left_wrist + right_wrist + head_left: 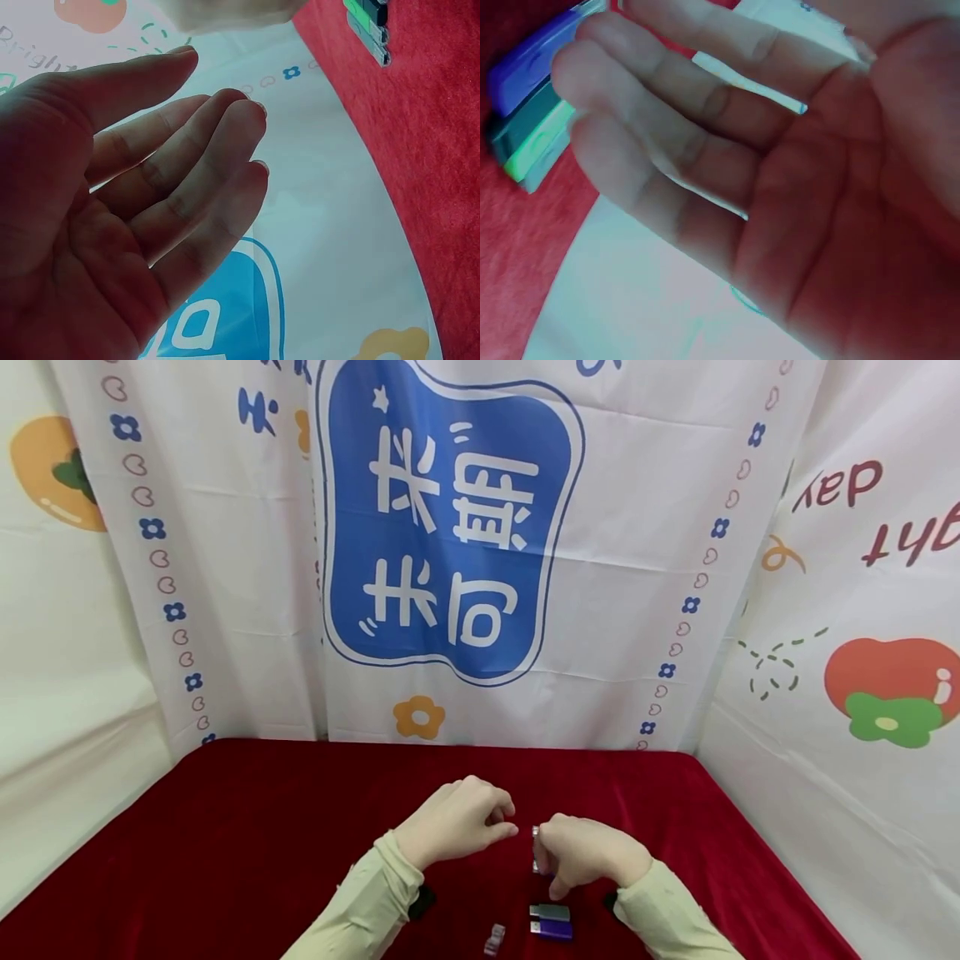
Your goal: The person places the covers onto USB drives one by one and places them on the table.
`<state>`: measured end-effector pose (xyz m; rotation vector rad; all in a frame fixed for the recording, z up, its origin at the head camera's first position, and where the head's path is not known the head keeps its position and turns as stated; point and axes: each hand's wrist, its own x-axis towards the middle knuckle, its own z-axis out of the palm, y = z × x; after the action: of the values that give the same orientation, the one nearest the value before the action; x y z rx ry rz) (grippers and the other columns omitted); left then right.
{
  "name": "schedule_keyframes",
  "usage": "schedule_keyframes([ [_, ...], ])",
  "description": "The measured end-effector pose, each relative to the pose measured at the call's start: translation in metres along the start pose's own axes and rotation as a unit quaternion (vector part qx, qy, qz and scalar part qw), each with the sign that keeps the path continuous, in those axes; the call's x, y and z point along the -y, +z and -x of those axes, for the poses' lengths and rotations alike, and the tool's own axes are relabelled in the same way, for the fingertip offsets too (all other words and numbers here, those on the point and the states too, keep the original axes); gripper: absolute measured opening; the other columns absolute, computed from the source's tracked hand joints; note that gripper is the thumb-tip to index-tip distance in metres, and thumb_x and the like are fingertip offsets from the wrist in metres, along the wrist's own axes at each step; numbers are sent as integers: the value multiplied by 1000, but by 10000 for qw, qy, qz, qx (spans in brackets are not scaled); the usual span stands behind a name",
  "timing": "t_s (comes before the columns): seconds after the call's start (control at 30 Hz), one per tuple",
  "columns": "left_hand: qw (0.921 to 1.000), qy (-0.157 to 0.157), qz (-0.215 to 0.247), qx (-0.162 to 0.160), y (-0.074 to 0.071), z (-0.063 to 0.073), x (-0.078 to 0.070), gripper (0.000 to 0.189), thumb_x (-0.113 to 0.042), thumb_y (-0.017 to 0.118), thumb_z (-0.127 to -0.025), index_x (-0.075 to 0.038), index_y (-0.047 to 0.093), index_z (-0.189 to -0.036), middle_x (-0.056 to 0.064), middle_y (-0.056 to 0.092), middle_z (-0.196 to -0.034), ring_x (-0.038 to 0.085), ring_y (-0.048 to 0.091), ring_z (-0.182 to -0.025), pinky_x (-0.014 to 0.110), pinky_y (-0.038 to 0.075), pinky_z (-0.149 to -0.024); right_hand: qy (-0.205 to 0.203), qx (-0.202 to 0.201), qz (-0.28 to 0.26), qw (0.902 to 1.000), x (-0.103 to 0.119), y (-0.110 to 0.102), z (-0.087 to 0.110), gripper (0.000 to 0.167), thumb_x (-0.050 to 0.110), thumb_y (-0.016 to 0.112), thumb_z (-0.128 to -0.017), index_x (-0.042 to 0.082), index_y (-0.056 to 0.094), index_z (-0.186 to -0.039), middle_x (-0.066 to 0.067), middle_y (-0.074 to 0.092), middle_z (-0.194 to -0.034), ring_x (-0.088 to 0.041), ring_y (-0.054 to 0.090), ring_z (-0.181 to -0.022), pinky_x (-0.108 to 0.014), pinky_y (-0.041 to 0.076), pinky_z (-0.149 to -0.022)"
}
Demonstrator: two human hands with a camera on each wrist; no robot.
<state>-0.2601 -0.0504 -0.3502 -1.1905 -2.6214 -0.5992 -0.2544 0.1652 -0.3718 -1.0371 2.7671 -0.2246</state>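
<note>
My left hand (461, 820) hovers above the red cloth with loosely bent fingers; its palm looks bare in the left wrist view. My right hand (588, 850) bends down over a row of USB sticks, partly hidden by its fingers. In the right wrist view a purple USB stick (532, 64), a dark one (525, 116), a green one (540, 142) and a grey one (549, 163) lie side by side near the fingertips. Whether the fingers touch them, I cannot tell. Closer to me lie a grey USB stick (553, 912) and another purple one (555, 930).
Left of this front pair lies a small clear plastic piece (494, 940). The red cloth (247, 843) covers the table. A printed white curtain (630, 560) hangs along the back edge, and further white curtains stand at both sides.
</note>
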Motion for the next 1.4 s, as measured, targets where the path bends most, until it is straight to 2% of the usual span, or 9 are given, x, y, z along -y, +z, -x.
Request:
schedule_keyframes([
  [0.13, 9999, -13, 143, -17, -2, 0, 1, 10, -23, 76, -88, -14, 76, -93, -13, 65, -78, -4, 56, -65, 16, 48, -58, -49, 55, 324, 9994, 12, -1, 4, 24, 15, 91, -67, 18, 69, -78, 14, 55, -72, -2, 51, -66, -22, 47, -60],
  [0.27, 9997, -39, 241, -25, -5, 0, 1, 9, -23, 76, -89, -15, 76, -92, -14, 64, -76, -3, 55, -64, 17, 48, -58, -438, -75, 696, 9966, 18, 5, 9, 26, 12, 89, -69, 19, 64, -69, 14, 49, -65, -1, 42, -58, -20, 41, -54],
  [0.37, 9996, 26, 273, -9, -4, 0, 0, 6, -22, 76, -89, -15, 76, -91, -14, 64, -76, -3, 56, -64, 17, 48, -58, -700, -207, 817, 9940, 19, 13, 14, 43, 6, 86, -68, 20, 47, -58, 14, 33, -56, -2, 26, -52, -19, 28, -46],
  [0.5, 9994, 52, 326, 69, -2, 1, 0, 5, -20, 75, -89, -16, 76, -90, -14, 65, -76, -4, 56, -64, 17, 48, -59, -845, -283, 870, 9922, 15, 21, 15, 56, 1, 84, -67, 19, 32, -56, 11, 18, -57, -5, 14, -53, -21, 18, -45],
  [0.8, 9993, -8, 342, 172, -1, 1, 0, 6, -21, 74, -90, -16, 76, -91, -16, 63, -74, -5, 54, -62, 15, 47, -57, -757, -238, 787, 9937, 7, 30, 16, 37, 6, 88, -67, 21, 56, -57, 16, 42, -55, 0, 32, -49, -17, 33, -46],
  [0.97, 9993, -106, 289, 231, -2, 1, 1, 7, -23, 73, -91, -17, 76, -91, -17, 60, -71, -3, 54, -59, 16, 46, -56, -780, -265, 703, 9941, 3, 29, 13, 37, 9, 90, -67, 22, 57, -55, 19, 41, -52, 1, 36, -48, -16, 35, -47],
  [1.2, 9986, -152, 320, 394, -1, 2, 2, 7, -22, 72, -92, -17, 76, -92, -17, 59, -71, 0, 52, -57, 17, 47, -54, -936, -314, 481, 9940, 1, 27, 8, 56, 11, 87, -64, 19, 33, -51, 13, 16, -48, -4, 10, -48, -20, 16, -42],
  [1.27, 9984, -151, 306, 443, 0, 2, 1, 6, -22, 73, -91, -17, 76, -92, -16, 60, -72, 0, 53, -58, 17, 47, -55, -927, -450, 525, 9933, -2, 25, 10, 53, 12, 86, -63, 19, 35, -52, 14, 17, -48, -4, 12, -48, -21, 17, -43],
  [1.4, 9978, -92, 217, 613, 4, -1, -6, 5, -21, 74, -90, -16, 76, -90, -16, 62, -75, -2, 54, -63, 16, 47, -58, -664, -676, 369, 9948, -15, 12, 18, 33, 12, 84, -64, 21, 53, -57, 17, 35, -51, -1, 29, -49, -20, 30, -45],
])
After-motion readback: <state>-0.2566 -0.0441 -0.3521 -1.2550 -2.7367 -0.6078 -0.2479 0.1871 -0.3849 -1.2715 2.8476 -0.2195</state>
